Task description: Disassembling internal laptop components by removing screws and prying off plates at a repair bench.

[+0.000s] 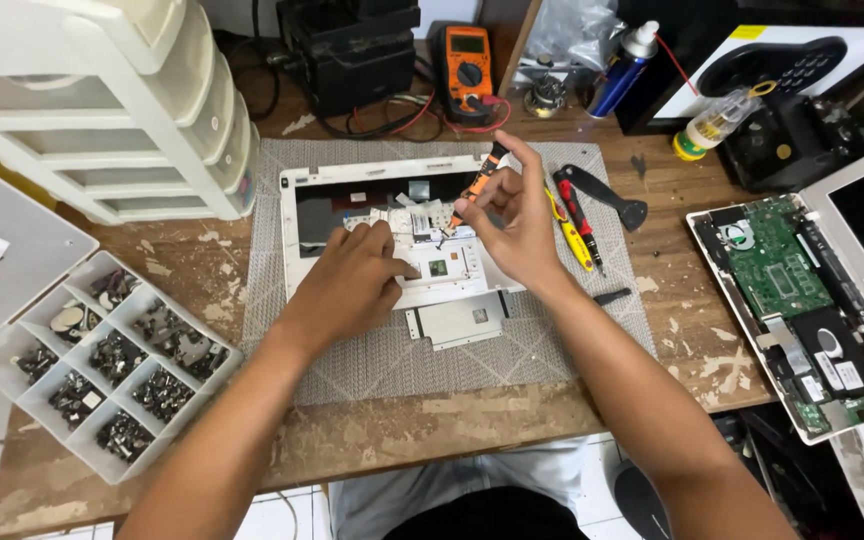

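This is a small electronics repair workshop — a worn, chipped wooden bench (472,410) crowded with the trade's gear. A grey work mat (372,360) lies in the middle under a white laptop shell (304,215). An orange multimeter (468,62) with red and black leads stands at the back, beside a spray can (620,68). A compartment box of screws (117,365) sits at one side, an opened laptop with a bare green circuit board (777,265) at the other — and screwdrivers (577,222) lie close by.

Left hand (352,275): bare, no ring, no glove.
Right hand (512,220): bare too.
Arms: no sleeves (bare past the elbow).
Shorts (432,490): light grey.
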